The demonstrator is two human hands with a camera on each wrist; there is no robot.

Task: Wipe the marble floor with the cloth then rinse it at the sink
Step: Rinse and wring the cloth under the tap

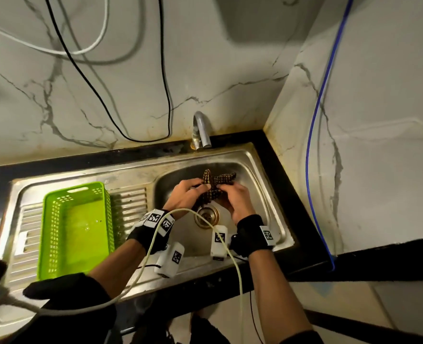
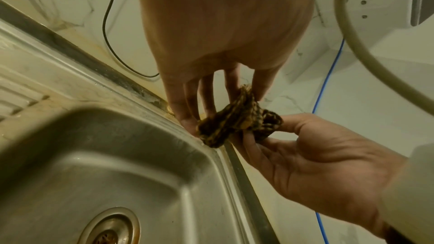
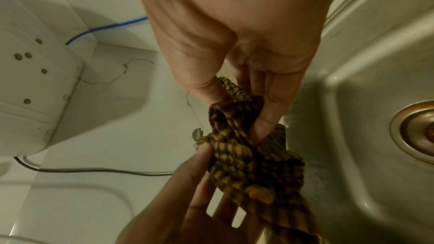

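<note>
A bunched brown-and-yellow checked cloth (image 1: 215,184) hangs over the steel sink basin (image 1: 262,194), below and in front of the faucet (image 1: 201,130). My left hand (image 1: 203,187) pinches its left side and my right hand (image 1: 224,188) pinches its right side. In the left wrist view the left fingers (image 2: 187,114) curl onto the cloth (image 2: 237,121), and the right hand (image 2: 305,155) grips it from the other side. In the right wrist view the right fingers (image 3: 265,118) press into the cloth (image 3: 246,155), which trails down past the left hand (image 3: 187,201). No stream shows under the spout.
A brass-rimmed drain (image 1: 206,214) sits under my hands. A green plastic basket (image 1: 76,229) stands on the drainboard at the left. Black, white and blue cables (image 1: 165,83) hang on the marble wall. A black counter edge (image 1: 292,194) frames the sink.
</note>
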